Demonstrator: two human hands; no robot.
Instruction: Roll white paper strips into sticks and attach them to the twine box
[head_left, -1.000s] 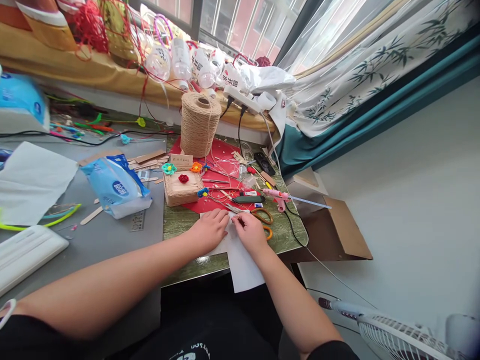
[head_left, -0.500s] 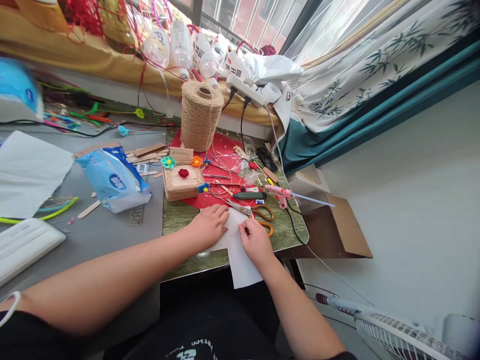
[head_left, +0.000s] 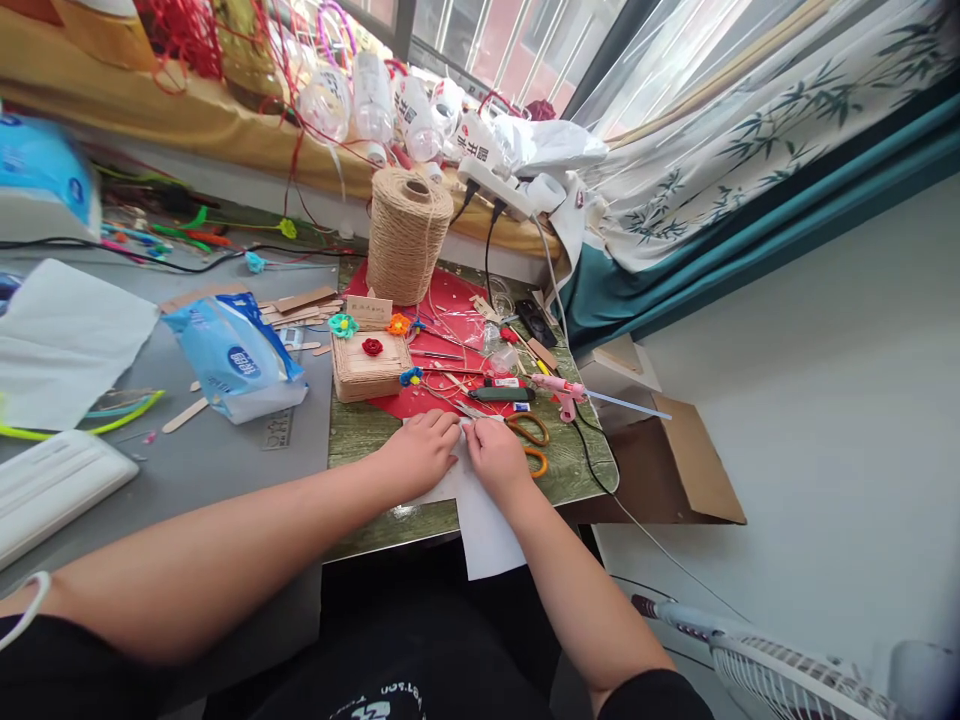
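A white sheet of paper (head_left: 487,535) lies at the front edge of the table, and one strip of it hangs over my lap. My left hand (head_left: 424,455) rests palm down on the sheet with its fingers laid over it. Right beside it, my right hand (head_left: 496,455) has its fingers pinched at the sheet's upper part, close to the left fingertips; the pinch itself is partly hidden. A pair of scissors with orange handles (head_left: 534,430) lies just past my right hand, its blades partly covered.
Behind my hands stand a twine-wrapped box (head_left: 367,375) with small flowers and a large twine spool (head_left: 409,240). A pink glue gun (head_left: 562,392) and a green utility knife (head_left: 501,394) lie to the right. A blue tissue pack (head_left: 236,355) is at left.
My right hand has moved up and left over the paper, until its fingers meet those of my left hand. The left hand has stayed in place on the sheet.
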